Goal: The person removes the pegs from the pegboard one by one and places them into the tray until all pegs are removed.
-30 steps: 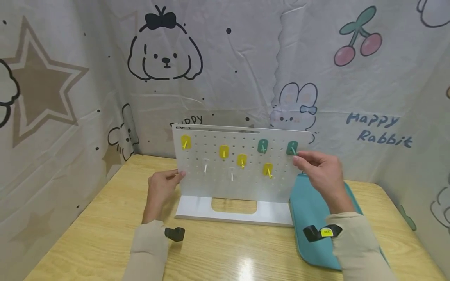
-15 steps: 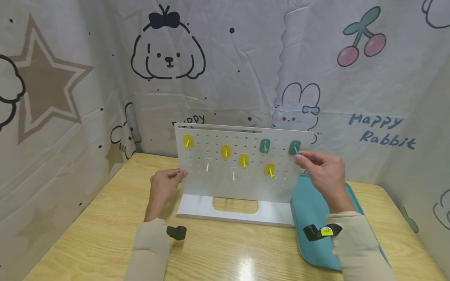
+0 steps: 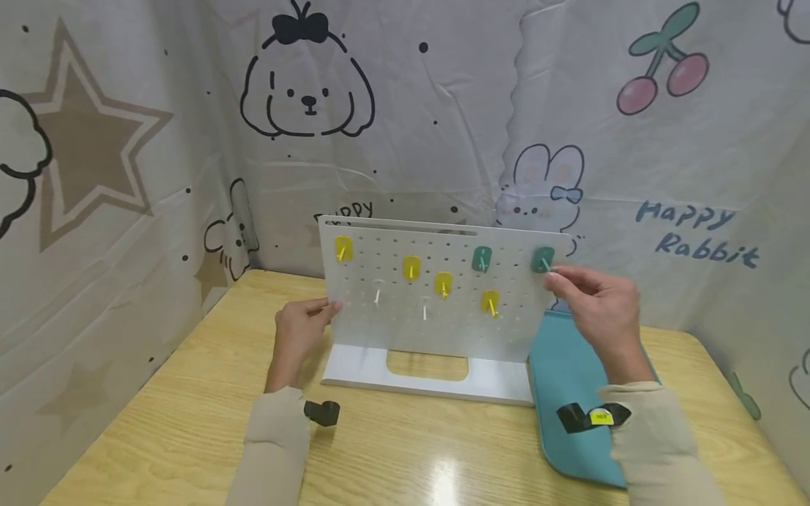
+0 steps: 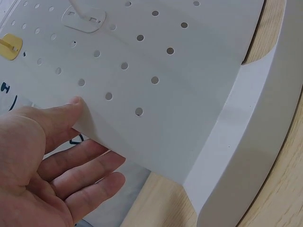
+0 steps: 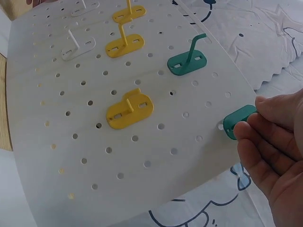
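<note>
A white pegboard [image 3: 405,327] stands upright on its white base, with yellow, green and clear hooks on its front. My left hand [image 3: 304,330] grips the board's left edge. In the left wrist view its thumb [image 4: 71,111] lies on the front face, while the other fingers reach behind. At the upper right, my right hand [image 3: 598,309] pinches the peg of a green hook [image 5: 239,120], whose backplate lies close over the board near the right edge. The fingertips cover part of that hook. Another green hook [image 5: 187,62] sits to its left, above a yellow hook [image 5: 129,111].
A blue-green tray [image 3: 560,436] lies on the wooden table [image 3: 392,450] to the right of the board, partly under my right forearm. More yellow hooks [image 3: 411,268] and two clear hooks [image 3: 425,309] are on the board. A printed curtain [image 3: 436,140] hangs close behind.
The pinched green hook has shifted slightly right along the board, away from the other green hook, together with my right hand. My left hand keeps its grip. The head view has shifted a little.
</note>
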`<state>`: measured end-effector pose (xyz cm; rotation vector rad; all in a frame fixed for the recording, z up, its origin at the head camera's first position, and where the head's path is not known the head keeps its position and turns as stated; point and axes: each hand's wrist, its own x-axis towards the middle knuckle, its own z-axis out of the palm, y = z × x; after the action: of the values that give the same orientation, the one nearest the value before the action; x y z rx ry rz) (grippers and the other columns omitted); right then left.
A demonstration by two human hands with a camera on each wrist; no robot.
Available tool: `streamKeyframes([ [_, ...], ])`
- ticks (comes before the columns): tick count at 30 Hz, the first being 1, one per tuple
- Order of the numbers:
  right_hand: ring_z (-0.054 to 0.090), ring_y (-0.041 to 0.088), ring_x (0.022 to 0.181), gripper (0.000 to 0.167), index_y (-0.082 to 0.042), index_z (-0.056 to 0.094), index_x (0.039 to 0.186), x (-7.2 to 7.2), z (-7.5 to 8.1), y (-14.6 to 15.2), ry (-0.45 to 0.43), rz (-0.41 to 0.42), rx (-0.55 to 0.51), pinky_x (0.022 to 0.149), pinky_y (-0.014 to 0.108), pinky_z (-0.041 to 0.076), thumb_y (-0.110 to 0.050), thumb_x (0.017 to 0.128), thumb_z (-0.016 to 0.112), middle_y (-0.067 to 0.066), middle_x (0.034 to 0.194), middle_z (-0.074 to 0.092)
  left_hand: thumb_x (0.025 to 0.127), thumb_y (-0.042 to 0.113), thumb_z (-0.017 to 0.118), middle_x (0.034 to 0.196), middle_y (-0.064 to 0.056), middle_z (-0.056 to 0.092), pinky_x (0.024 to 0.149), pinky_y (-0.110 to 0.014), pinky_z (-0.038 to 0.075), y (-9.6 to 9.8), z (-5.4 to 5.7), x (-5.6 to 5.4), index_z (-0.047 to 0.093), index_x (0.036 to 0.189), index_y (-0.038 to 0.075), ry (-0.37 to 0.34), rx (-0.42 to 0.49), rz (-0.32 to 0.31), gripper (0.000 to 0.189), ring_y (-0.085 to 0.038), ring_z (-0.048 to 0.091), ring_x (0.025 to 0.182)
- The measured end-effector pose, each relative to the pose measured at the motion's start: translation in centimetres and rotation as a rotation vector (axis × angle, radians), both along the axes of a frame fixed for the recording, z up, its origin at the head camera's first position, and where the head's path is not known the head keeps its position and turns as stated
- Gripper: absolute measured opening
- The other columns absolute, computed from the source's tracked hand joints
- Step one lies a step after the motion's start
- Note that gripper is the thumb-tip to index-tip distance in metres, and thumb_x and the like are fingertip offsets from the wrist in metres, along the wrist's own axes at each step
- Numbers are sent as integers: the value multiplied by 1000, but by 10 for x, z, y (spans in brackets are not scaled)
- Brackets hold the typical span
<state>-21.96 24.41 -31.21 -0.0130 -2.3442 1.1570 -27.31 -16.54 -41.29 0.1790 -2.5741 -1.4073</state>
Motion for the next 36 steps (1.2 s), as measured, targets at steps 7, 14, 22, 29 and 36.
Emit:
streamKeyframes([
  [7,63,2,88,36,-6,74,116,8,-2,13,-2,1,13,79,18,46,-34,95,71,9,106,73,97,35,68,114,-14,71,68,-35,51,0,0,1,70,124,8,-11,25,-5,38,-31,69,92],
  [14,61,0,89,38,-6,74,118,15,-9,31,-38,-49,28,80,18,44,-36,96,70,8,104,73,97,34,68,114,-15,71,67,-33,51,-1,-1,0,70,125,8,-13,27,-7,38,-31,70,91],
  [22,60,-3,88,42,-5,73,119,17,-22,52,-99,-102,48,79,21,46,-40,96,68,9,107,73,97,33,68,115,-16,71,67,-33,51,0,0,-1,70,125,8,-17,40,-6,37,-30,70,90],
  [29,59,1,84,47,-2,72,119,8,-40,65,-166,-110,47,85,42,47,-42,96,68,17,107,72,98,33,68,113,-16,71,67,-33,51,0,-1,0,70,124,7,-16,34,-7,37,-31,70,90],
  [36,66,19,92,48,0,70,122,-1,-60,77,-233,-59,58,84,50,48,-42,99,63,19,105,72,98,33,67,112,-15,72,73,-36,55,-1,0,1,69,126,6,-19,42,-11,39,-27,69,94],
])
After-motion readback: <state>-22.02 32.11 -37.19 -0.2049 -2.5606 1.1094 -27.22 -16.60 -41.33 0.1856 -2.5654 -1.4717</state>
